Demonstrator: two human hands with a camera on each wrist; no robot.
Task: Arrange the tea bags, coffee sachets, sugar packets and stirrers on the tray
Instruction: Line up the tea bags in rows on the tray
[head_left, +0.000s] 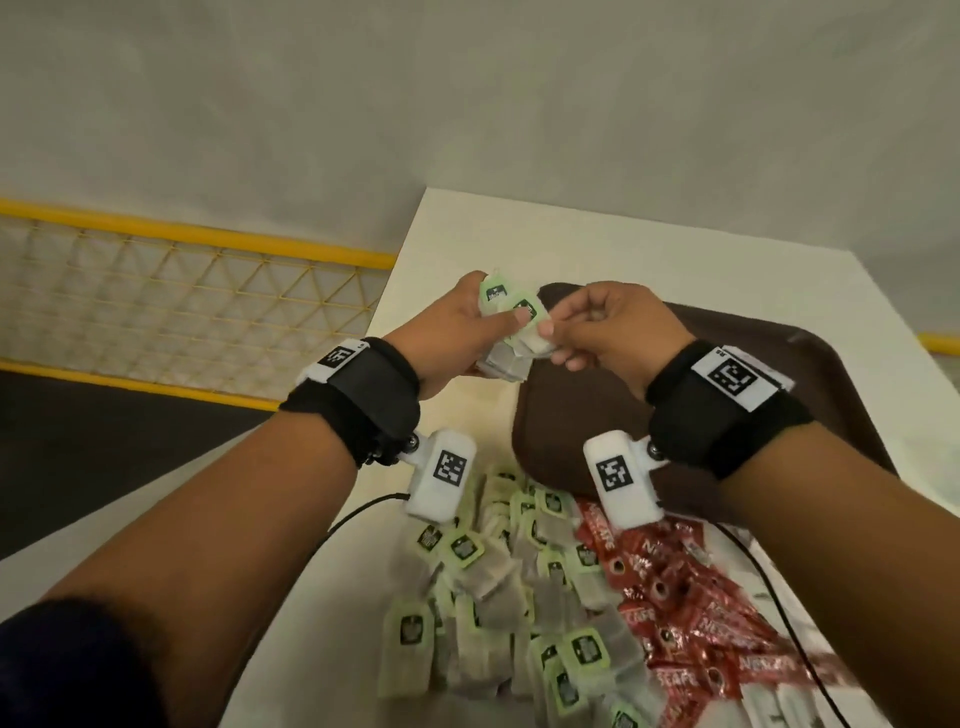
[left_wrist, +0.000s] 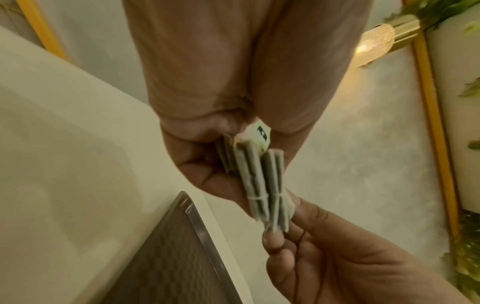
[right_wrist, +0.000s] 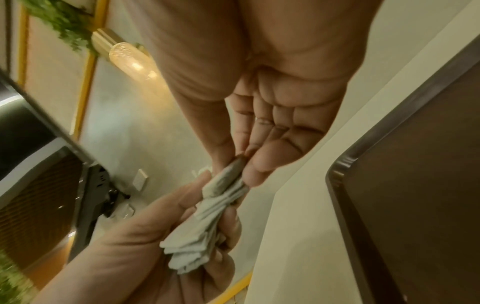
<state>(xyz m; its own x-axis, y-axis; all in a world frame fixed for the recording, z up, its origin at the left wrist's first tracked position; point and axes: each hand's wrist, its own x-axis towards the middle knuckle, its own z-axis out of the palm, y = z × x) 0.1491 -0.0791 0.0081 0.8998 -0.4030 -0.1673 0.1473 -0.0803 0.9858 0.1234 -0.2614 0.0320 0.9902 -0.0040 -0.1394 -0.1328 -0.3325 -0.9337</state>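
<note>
My left hand (head_left: 467, 322) grips a stack of tea bags (head_left: 511, 332) with green tags, held in the air over the far left corner of the brown tray (head_left: 582, 415). My right hand (head_left: 597, 327) pinches the near end of the same stack between thumb and fingers. The left wrist view has the tea bag stack (left_wrist: 262, 181) edge-on, gripped by my left hand (left_wrist: 221, 164), with my right hand (left_wrist: 298, 236) pinching its end. In the right wrist view, the stack (right_wrist: 207, 216) runs between both hands. A loose pile of tea bags (head_left: 498, 597) and red coffee sachets (head_left: 691, 613) lies on the near table.
The white table (head_left: 467, 234) ends at its left edge beside a yellow mesh railing (head_left: 182, 291). Black cables (head_left: 353, 514) run across the near table. White packets (head_left: 779, 701) lie at the bottom right. A wall lamp (left_wrist: 376, 43) and greenery appear in the wrist views.
</note>
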